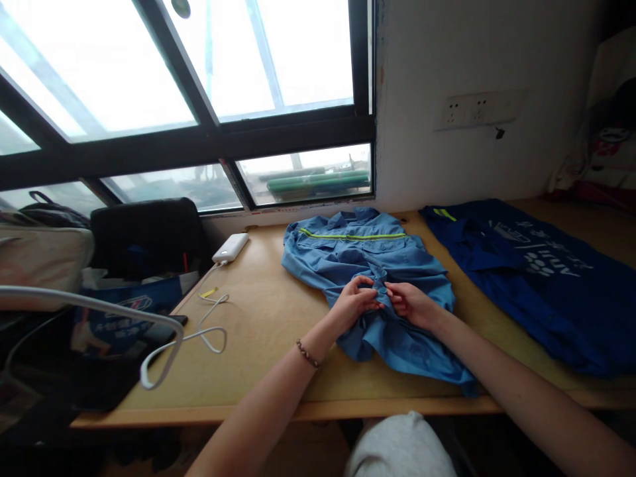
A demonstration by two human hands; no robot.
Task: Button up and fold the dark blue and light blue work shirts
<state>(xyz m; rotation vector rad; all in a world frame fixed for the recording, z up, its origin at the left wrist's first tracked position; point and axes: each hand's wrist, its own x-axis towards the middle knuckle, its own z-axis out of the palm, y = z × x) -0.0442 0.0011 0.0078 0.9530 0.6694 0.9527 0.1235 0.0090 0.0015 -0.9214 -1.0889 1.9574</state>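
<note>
A rounded shape of pale grey cloth (401, 447) shows at the bottom centre, just below the front edge of a light wooden tabletop (268, 331). Two bare forearms reach in over that edge, the left one wearing a dark beaded bracelet (308, 354). The left hand (356, 299) and right hand (410, 303) meet over a light blue shirt (368, 258), which lies at the middle of the tabletop with its collar pointing away from the person. The fingers of both hands pinch the cloth along the shirt's front, fingertips close together; whether they grip a button is too small to tell. The lower part is bunched and creased, and a yellow-green stripe crosses the chest.

At the left, a white cable (89, 301) loops across to a white power bank (231, 248) near the back of the tabletop. Right of the shirt lies a dark blue garment (527, 285) with white lettering. Beyond the left edge stand a blue printed bag (119, 324) and a pale bag (44, 258). Behind, a dark-framed window (293, 132) shows green rolls (322, 182) outside; sockets (464, 111) sit on the wall (422, 165) to its right.
</note>
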